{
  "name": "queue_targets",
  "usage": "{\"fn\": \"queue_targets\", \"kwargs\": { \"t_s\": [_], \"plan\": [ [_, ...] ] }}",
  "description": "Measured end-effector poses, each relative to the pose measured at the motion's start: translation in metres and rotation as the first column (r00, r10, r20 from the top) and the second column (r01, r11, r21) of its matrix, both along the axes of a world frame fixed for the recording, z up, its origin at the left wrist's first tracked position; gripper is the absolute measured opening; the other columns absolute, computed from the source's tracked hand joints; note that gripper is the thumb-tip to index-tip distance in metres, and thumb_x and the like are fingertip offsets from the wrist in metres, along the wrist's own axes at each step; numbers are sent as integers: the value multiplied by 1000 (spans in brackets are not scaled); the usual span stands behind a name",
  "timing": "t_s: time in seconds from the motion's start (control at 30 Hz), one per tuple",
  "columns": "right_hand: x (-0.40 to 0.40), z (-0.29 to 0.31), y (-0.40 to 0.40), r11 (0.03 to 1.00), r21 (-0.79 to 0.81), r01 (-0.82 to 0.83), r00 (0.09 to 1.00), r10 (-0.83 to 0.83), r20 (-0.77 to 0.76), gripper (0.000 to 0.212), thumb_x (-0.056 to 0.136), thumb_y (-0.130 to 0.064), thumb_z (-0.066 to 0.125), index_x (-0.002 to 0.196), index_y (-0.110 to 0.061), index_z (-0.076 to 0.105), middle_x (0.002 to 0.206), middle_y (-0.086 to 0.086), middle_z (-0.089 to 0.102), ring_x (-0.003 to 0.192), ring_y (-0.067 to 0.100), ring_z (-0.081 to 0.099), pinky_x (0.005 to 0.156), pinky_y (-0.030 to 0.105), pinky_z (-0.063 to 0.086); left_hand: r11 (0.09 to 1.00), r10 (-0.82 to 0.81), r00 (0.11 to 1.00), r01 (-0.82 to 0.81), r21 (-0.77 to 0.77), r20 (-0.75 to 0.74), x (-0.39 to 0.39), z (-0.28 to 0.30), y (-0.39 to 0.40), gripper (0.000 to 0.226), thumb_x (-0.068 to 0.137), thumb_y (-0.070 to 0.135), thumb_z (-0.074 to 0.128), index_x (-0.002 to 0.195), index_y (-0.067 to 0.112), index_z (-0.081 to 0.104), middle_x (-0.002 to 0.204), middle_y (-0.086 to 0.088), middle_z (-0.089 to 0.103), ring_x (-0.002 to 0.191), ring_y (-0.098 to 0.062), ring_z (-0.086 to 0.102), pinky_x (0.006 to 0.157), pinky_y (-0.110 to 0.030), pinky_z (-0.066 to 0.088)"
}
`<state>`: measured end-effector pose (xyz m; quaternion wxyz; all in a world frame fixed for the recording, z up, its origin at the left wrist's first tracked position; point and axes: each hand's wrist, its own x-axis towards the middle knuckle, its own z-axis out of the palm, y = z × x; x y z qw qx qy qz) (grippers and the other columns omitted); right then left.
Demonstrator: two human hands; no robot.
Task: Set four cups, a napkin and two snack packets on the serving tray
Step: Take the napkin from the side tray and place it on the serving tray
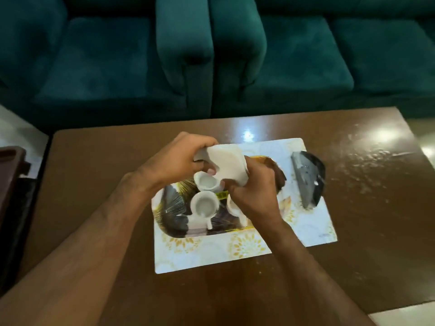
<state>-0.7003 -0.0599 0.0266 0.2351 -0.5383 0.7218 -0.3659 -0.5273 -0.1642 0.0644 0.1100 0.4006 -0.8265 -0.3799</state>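
Note:
A dark patterned serving tray [175,208] lies on a white and gold placemat [306,222]. White cups stand on it: one [207,182] under my hands, one [203,204] nearer me, a third [196,222] at the tray's front, and another [234,209] partly hidden by my right wrist. Both hands hold a white napkin [229,164] above the tray's far part. My left hand [179,158] grips its left end, my right hand [253,190] its right end. A dark snack packet [308,177] lies on the placemat, to the right of the tray.
The placemat rests on a glossy brown table [94,184]. Teal sofas [188,55] stand behind the table's far edge. A dark wooden piece of furniture [11,180] sits at the left.

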Motion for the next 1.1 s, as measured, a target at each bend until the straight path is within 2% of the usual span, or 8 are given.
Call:
{"fn": "queue_targets", "kwargs": {
  "t_s": [0.13,0.23,0.33,0.43,0.53,0.77,0.93,1.1],
  "plan": [
    [-61,-2,11,991,-41,128,992,-128,2,33,74,-14,83,105,-13,71,90,5,77,82,25,72,69,38,61,992,-106,989,112,-58,99,-70,3,-11,25,78,6,85,100,13,75,93,-2,76,94,-24,69,83,-49,55],
    [-101,-3,20,974,-74,216,976,-217,1,32,76,-17,83,105,-13,71,91,4,76,80,23,73,70,42,64,969,-204,971,219,-114,128,-129,7,-18,19,80,-4,75,91,11,74,86,0,74,88,-24,69,79,-47,55],
    [-134,-5,26,948,-130,291,953,-300,-52,28,76,-11,79,101,-11,69,84,4,72,73,24,67,64,44,59,929,-264,947,301,-218,183,-182,7,-24,25,79,-12,72,88,11,73,84,-2,73,86,-26,69,77,-44,54],
    [-158,-10,32,921,-162,355,921,-374,-106,22,76,-8,78,95,-12,67,76,1,67,65,22,61,58,39,54,876,-316,920,377,-301,231,-227,1,-30,37,76,-17,67,93,15,75,87,0,75,89,-25,69,85,-40,53],
    [-170,-16,37,908,-184,376,894,-408,-186,19,75,-5,74,87,-13,62,70,-2,61,57,17,52,52,29,44,816,-363,883,455,-356,296,-256,-9,-33,35,80,-13,65,94,18,74,89,4,74,93,-24,67,93,-44,51],
    [-175,-29,39,924,-129,359,883,-381,-273,12,77,-6,70,83,-10,60,69,0,58,59,14,45,59,23,31,755,-386,851,513,-410,354,-268,-31,-19,32,87,-11,63,89,21,68,86,8,67,85,-20,59,102,-38,35],
    [-175,-35,42,936,-86,342,894,-352,-278,13,80,-12,73,88,-10,63,76,-1,57,63,15,48,60,25,34,752,-408,822,549,-364,397,-269,-40,-16,34,90,-11,63,97,22,69,94,8,71,90,-20,62,100,-31,26],
    [-174,-35,45,934,-92,346,900,-359,-247,13,79,-12,71,91,-11,67,79,-2,62,65,12,52,61,23,40,760,-436,838,538,-365,329,-267,-48,-17,38,86,-12,64,103,22,68,101,8,71,99,-19,64,103,-33,35]
  ]
}}
